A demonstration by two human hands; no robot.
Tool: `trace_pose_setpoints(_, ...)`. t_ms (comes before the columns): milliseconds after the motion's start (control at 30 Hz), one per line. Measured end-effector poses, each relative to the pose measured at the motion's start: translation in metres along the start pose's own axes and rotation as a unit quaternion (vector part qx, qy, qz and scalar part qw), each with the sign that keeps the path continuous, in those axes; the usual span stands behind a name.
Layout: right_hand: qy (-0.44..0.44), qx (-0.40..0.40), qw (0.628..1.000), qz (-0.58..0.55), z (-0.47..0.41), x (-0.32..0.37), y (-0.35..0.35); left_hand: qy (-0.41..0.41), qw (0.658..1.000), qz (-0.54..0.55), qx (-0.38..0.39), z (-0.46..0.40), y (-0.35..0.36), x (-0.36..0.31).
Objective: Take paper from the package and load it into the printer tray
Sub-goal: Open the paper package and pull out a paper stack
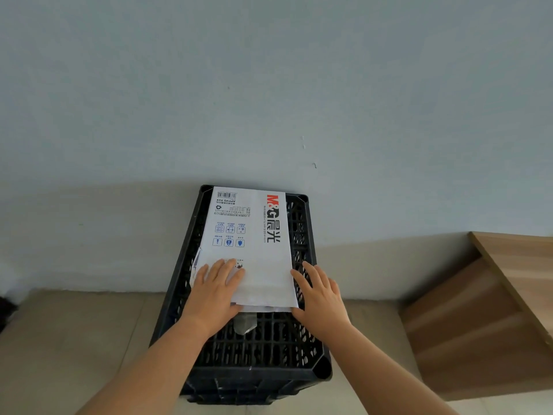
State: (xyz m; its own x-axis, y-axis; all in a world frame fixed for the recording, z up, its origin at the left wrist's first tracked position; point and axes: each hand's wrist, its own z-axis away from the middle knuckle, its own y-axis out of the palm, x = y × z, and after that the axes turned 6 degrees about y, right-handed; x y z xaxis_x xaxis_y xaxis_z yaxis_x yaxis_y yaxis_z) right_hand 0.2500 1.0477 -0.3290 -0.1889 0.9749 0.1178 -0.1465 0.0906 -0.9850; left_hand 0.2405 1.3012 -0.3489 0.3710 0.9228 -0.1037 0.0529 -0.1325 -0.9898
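A white paper package (254,235) with red and black lettering lies flat on top of a black plastic crate (263,348). Its near end is torn open, and white sheet edges (266,308) show there. My left hand (214,290) rests palm down on the package's near left corner, fingers spread. My right hand (321,296) lies against the package's near right edge, fingers straight and partly on the crate. Neither hand is closed around anything. No printer is in view.
The crate stands on a tiled floor (74,339) against a pale blue-grey wall (269,100). A wooden cabinet or shelf unit (493,310) stands to the right. A crumpled clear scrap (245,323) shows through the crate's lattice top.
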Motion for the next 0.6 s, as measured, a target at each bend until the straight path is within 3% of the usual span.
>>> trace_pose_setpoints(200, -0.024, -0.005, 1.000, -0.009, -0.001, 0.006, -0.003, 0.104, 0.991, 0.014, -0.078, 0.004, -0.016, -0.011)
trace_pose_setpoints(367, -0.092, -0.051, 0.994, -0.042, -0.011, 0.033, -0.012, 0.097, 0.991, 0.013, -0.094, -0.005, -0.030, -0.009)
trace_pose_setpoints(600, -0.077, -0.058, 0.991, -0.090, -0.033, 0.058, -0.033, 0.062, 0.992, 0.030, -0.104, -0.007, -0.053, -0.010)
